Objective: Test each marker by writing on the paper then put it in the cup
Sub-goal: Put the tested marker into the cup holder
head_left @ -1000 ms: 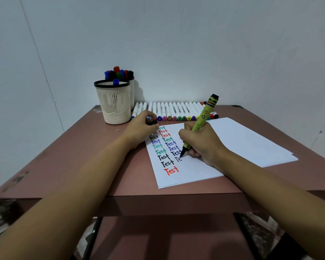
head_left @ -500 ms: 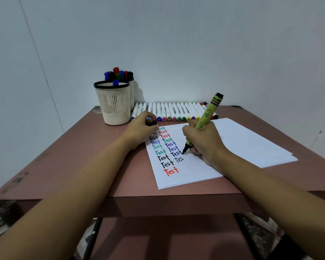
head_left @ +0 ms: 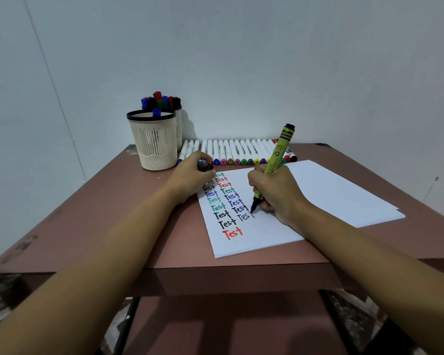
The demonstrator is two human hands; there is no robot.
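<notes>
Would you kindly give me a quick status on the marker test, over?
Right hand grips green marker, tip on paper, last word unfinished. Left hand pinches a small dark cap. Nothing blocks the cup.

1. On your white sheet of paper [head_left: 267, 234], the handwritten word "Test" repeats in two columns, in black, red, blue and teal ink.
2. The lowest entry in the right column reads "Tes" plus one upright stroke.
3. Your green plastic marker [head_left: 274, 160] bears a recycling sign.
4. The marks on the ends of the row of white markers [head_left: 237, 149] are too small for you to read.
</notes>
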